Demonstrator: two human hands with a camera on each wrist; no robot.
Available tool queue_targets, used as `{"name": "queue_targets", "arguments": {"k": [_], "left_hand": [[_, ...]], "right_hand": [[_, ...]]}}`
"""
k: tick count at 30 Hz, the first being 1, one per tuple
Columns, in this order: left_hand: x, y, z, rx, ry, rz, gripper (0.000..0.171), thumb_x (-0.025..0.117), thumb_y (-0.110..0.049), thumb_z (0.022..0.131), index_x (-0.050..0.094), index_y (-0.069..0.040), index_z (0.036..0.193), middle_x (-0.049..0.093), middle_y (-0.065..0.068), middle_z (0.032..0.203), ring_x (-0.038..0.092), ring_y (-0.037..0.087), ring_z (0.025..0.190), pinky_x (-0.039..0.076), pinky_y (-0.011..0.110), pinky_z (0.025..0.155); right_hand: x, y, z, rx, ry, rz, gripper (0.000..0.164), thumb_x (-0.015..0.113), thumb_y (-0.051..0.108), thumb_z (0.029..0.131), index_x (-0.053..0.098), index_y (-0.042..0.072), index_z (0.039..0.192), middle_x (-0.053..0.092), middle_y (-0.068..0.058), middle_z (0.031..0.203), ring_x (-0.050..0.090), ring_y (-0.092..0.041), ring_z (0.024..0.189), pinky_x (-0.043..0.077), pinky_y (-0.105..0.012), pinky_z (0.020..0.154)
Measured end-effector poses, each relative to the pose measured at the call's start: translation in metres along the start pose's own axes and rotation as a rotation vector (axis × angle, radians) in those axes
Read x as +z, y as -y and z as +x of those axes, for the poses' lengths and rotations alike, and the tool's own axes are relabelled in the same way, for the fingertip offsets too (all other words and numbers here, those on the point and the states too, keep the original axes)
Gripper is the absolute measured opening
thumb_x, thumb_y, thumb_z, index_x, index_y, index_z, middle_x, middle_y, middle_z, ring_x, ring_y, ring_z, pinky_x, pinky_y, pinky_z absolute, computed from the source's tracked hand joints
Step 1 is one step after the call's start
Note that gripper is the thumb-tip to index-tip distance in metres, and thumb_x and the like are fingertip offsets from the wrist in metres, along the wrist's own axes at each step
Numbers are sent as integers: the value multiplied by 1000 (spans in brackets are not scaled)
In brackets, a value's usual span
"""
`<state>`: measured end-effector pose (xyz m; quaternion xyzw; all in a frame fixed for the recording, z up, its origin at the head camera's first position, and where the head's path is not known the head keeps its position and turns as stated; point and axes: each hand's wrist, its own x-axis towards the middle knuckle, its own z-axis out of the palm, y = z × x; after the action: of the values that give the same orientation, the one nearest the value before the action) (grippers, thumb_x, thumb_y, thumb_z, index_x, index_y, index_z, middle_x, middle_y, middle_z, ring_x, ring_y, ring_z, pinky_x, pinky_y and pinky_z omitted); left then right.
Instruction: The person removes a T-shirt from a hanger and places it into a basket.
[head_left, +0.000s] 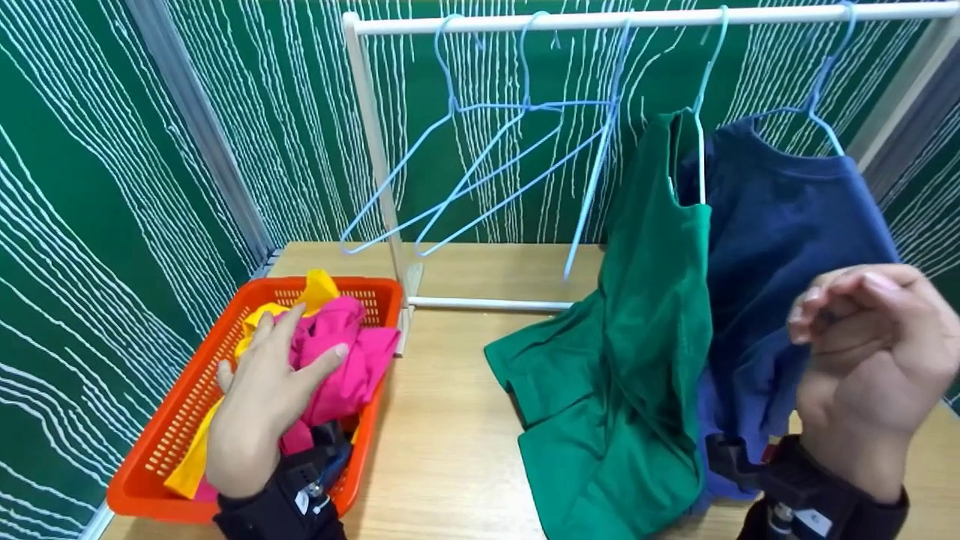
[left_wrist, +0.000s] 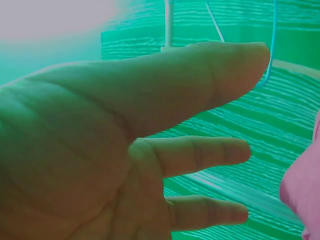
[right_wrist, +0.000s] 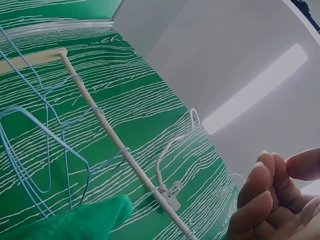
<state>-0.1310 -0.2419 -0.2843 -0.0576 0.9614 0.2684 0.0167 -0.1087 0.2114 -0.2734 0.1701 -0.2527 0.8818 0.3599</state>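
- Pulling up the crumpled pink cloth garment could drag out the yellow cloth too, since both lie heaped in the orange-red perforated plastic basket.
- The pink garment might also catch on the basket's rim, where one fold lies against it.
- The thin blue hangers on the white rail swivel to different angles, so a careless bump could tangle them.
- A tug on the green cloth garment could slide it off its hanger; its lower part spreads over the wooden bench.
- Left hand: fingers spread wide over the pink garment, grasping nothing; contact cannot be told.
- Right hand: raised before the navy cloth shirt, loosely curled, holding nothing.
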Motion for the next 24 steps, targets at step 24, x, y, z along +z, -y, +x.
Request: {"name": "queue_targets", "arguments": {"k": [24], "left_hand": [[25, -55, -14, 359, -51, -128, 79, 57, -57, 89, 17, -35, 153, 5, 8, 161, 17, 36, 144, 29, 65, 102]], "right_hand": [[-13, -65, 18, 15, -28, -947, 27, 81, 15, 77, 69, -4, 92, 63, -9, 82, 53, -16, 69, 42, -23, 57]]}}
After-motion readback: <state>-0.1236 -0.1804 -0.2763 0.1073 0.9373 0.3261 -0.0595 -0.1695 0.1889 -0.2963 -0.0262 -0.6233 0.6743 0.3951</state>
